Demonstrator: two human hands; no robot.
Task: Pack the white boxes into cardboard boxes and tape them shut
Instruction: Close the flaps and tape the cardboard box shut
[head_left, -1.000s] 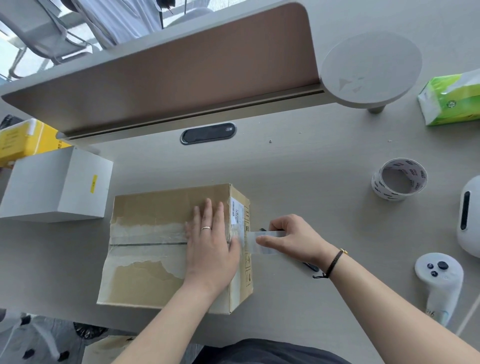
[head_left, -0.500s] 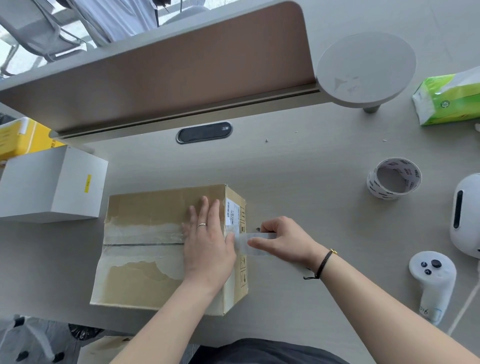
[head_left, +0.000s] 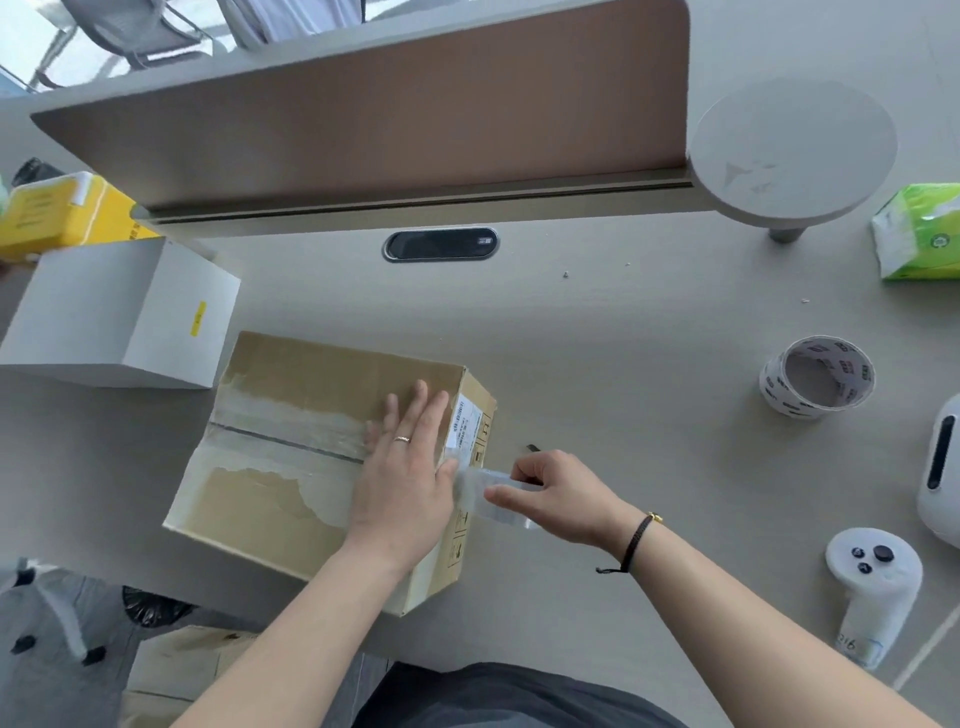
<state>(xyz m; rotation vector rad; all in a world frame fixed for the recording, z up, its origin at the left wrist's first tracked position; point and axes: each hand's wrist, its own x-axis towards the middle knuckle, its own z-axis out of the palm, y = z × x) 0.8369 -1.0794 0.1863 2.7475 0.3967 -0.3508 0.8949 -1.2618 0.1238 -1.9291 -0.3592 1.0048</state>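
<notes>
1. One brown cardboard box (head_left: 291, 447), flaps closed and seam taped, sits at centre frame; one white rectangular box (head_left: 111, 312) stands at left, one roll of printed white tape (head_left: 815, 376) at right.
2. The left hand (head_left: 405, 467) presses flat, fingers straight, on the box top.
3. The right hand (head_left: 563, 493) pinches a clear tape strip (head_left: 491, 499) running from the box's right edge.
4. A pale grey desk (head_left: 623, 338) carries everything, a brown divider panel (head_left: 389, 104) along the top.

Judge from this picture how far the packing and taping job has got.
Done: the cardboard box has its flaps closed, with tape along the seam. In hand: the left hand presses the top while the right hand pinches the tape strip over the edge. Left: the white box sits unpacked.
</notes>
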